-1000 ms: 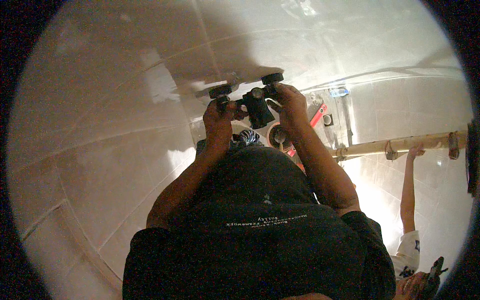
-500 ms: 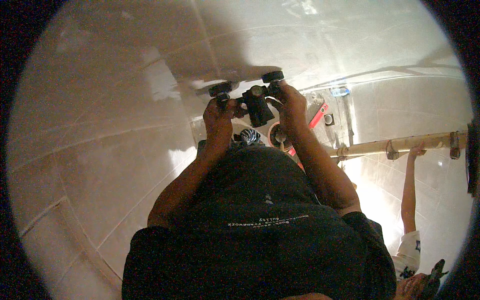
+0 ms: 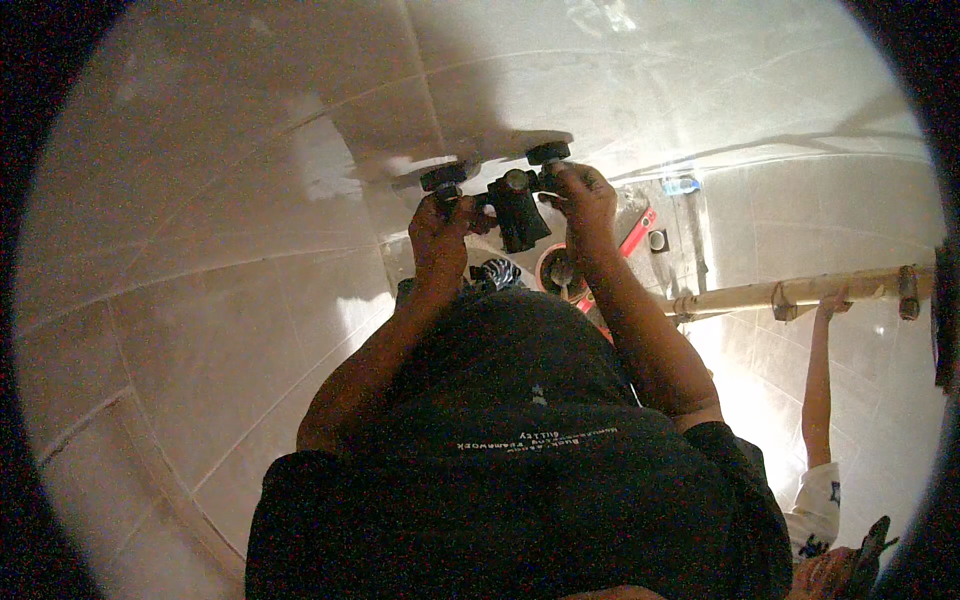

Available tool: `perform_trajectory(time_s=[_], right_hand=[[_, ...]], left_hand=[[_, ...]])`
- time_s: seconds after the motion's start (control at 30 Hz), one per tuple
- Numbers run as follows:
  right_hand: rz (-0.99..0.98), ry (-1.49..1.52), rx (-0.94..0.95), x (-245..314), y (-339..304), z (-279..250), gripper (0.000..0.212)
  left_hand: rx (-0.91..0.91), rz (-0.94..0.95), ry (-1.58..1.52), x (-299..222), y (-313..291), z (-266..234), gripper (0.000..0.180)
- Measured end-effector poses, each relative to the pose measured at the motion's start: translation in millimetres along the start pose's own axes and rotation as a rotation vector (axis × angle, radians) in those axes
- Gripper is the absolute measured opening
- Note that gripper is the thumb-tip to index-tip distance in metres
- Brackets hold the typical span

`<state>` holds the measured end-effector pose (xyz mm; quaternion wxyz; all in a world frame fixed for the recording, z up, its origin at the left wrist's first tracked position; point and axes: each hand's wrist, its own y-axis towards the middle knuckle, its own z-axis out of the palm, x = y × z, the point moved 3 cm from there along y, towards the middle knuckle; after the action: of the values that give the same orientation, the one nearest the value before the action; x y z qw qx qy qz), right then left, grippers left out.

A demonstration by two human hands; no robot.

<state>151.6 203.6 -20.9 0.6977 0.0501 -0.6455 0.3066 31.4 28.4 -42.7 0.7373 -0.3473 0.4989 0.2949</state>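
With both arms stretched forward, I hold a black two-handled tool against the pale wall. It has a central body (image 3: 518,222) with a small round dial on top and a round black pad (image 3: 548,153) at its right end. A second round pad (image 3: 444,178) is at its left end. My left hand (image 3: 438,238) is closed round the left part, just below that pad. My right hand (image 3: 588,208) grips the right part near its pad, fingers bent. The pads are at the wall; whether they press on it, I cannot tell.
Below are an orange-rimmed bucket (image 3: 553,268), a red level-like bar (image 3: 638,232), and a blue-and-clear bottle (image 3: 681,186). At right, another person's hand (image 3: 832,303) rests on a long wooden pole (image 3: 745,298). A bright light glows beneath it.
The fingers of my right hand have shifted slightly on the tool. The tool stays nearly in place, and the other person's hand remains on the pole.
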Motion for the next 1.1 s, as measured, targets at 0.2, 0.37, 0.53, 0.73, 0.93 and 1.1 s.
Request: perform_trajectory(time_s=[0.2, 0.37, 0.53, 0.73, 0.93, 1.1], right_hand=[[0.018, 0.033, -0.009, -8, 3, 0, 0.033], [0.113, 0.139, 0.125, -16, 5, 0, 0.032], [-0.076, -0.234, -0.062, 0, 2, 1, 0.028], [0.095, 0.328, -0.001, -6, -2, 6, 0.031], [-0.020, -0.381, 0.128, -1, 11, 0, 0.038], [-0.347, -0.700, 0.095, -12, 20, 4, 0.040]], left_hand=[[-0.024, 0.005, 0.138, -14, 0, 6, 0.025], [0.032, -0.012, 0.180, -10, 4, 3, 0.026], [-0.008, -0.010, 0.042, -2, 3, -2, 0.024], [-0.002, -0.003, -0.015, 2, 4, 0, 0.021], [-0.024, -0.048, -0.003, -4, 3, -2, 0.023], [-0.008, -0.052, 0.130, 6, 11, -6, 0.022]])
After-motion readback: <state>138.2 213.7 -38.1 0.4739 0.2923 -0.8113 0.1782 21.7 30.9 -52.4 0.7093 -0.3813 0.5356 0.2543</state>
